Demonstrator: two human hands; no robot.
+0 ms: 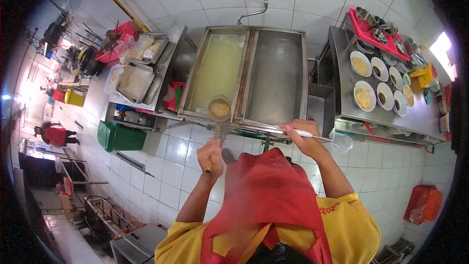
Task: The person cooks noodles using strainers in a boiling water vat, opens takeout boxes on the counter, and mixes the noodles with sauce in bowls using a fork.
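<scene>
My left hand (210, 156) is wrapped round the handle of a noodle strainer (219, 109). Its deep round basket sits over the front rim of the left boiling tank (220, 68), with something pale yellow, like noodles, inside. Cloudy yellowish liquid fills that tank. On the other side, my right hand (302, 137) grips a thin skimmer (306, 133) by its white handle, in front of the right tank (276, 76). A round, see-through head lies at the skimmer's right end; its mesh is too blurred to make out. Greyish water stands in the right tank.
Several white bowls (362, 95) with noodles or dark sauce stand on the right steel table (344, 44), below a red tray (373, 32) of metal containers. Metal trays (135, 83) lie on the left counter above a green bin (117, 137). Another person (53, 135) is far left.
</scene>
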